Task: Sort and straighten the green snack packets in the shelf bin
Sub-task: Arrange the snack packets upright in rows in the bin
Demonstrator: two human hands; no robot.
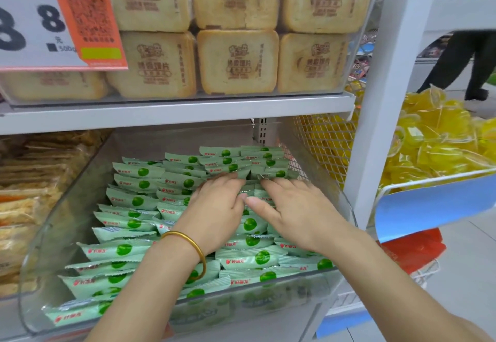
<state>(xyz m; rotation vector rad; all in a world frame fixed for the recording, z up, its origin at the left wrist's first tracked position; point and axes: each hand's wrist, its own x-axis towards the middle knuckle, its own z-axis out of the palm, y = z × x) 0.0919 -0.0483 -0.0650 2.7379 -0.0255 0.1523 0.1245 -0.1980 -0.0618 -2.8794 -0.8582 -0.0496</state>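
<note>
Several pale green snack packets [128,202], each with a green ball print, lie in overlapping rows inside a clear plastic shelf bin [40,255]. Both my hands reach into the bin's middle. My left hand [217,207], a gold bangle on its wrist, lies palm down on the packets with its fingers stretched toward the back row. My right hand [290,204] lies beside it, fingers extended onto the packets at the back right. The two thumbs nearly touch. The packets under my palms are hidden.
The shelf above carries a clear bin of beige square snack packs [236,62] and a price tag [53,19]. Brown packaged snacks [32,186] fill the left bin. Yellow packets [440,137] sit in a right-hand basket. A person's legs [467,65] stand in the aisle.
</note>
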